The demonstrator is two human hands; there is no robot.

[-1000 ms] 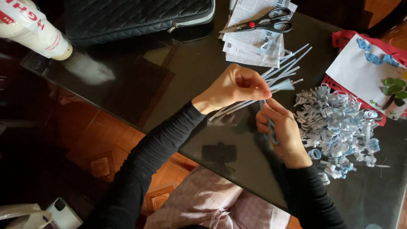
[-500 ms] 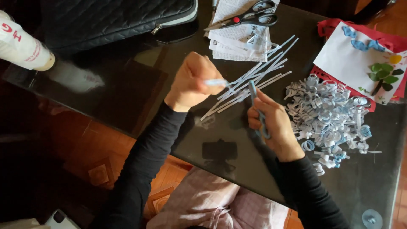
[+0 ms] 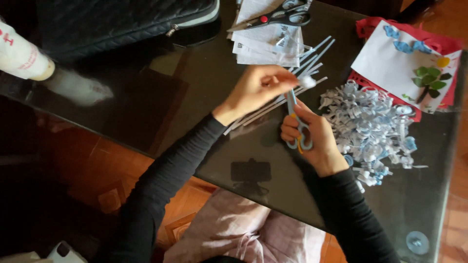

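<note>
My right hand (image 3: 312, 136) grips a small pair of blue-handled scissors (image 3: 298, 127), blades pointing up toward my left hand. My left hand (image 3: 258, 87) pinches a thin paper strip whose end forms a small white curl (image 3: 307, 81) at the scissor blade. Under both hands lie several straight pale paper strips (image 3: 312, 56) on the dark glass table (image 3: 161, 97). To the right of my right hand sits a heap of curled blue and white paper strips (image 3: 370, 126).
Black-handled scissors (image 3: 278, 17) lie on a stack of printed paper (image 3: 265, 41) at the back. A black quilted case (image 3: 122, 19) is back left, a white bottle (image 3: 22, 56) far left. A paper collage with a tree on red card (image 3: 404, 63) lies at right.
My left hand has pulled a strip out of the bundle and drawn it along the scissor blade, so its end is now curled. My right hand shifted slightly right with the scissors.
</note>
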